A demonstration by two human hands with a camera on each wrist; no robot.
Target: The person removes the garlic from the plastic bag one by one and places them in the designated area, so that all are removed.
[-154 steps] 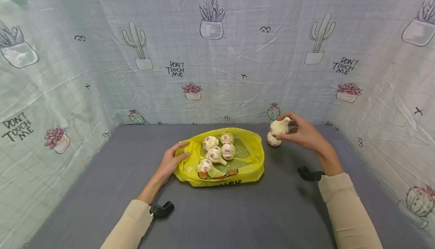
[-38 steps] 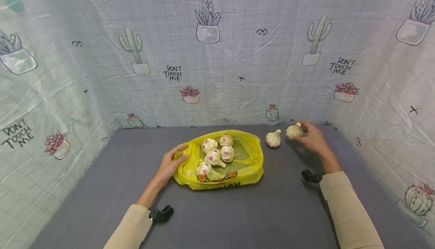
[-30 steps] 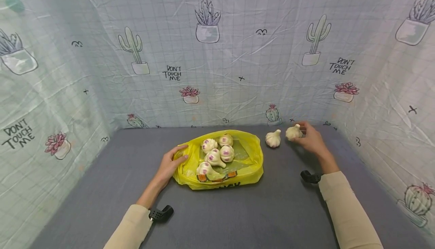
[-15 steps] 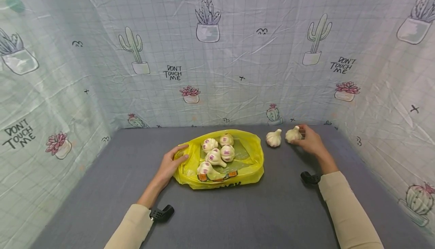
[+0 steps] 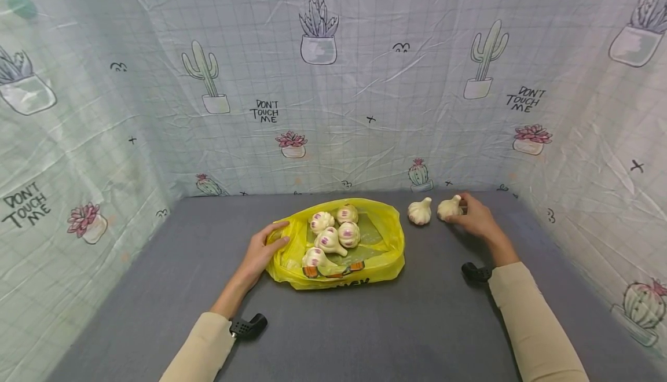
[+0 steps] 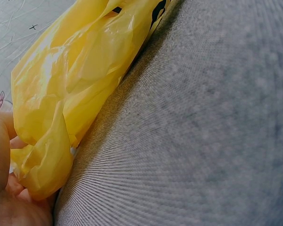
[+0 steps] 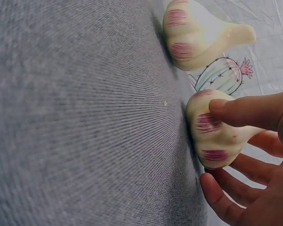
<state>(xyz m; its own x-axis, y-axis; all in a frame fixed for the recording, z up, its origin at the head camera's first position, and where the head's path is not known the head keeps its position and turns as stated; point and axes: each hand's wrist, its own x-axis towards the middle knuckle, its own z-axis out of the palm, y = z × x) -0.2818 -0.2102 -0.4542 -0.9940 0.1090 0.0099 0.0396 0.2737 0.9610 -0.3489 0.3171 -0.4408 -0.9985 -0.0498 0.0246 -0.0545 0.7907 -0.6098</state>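
Near the table's back edge, right grip pinches garlic.

Holding the left side of a yellow bag with the left hand. Inside the bag, five garlic bulbs. Just right of the bag, a loose bulb, neck up; farther right of the bag, a second bulb, pinched in the right hand. Under the bag, a grey tabletop; behind the bag, a curtain printed with plants.
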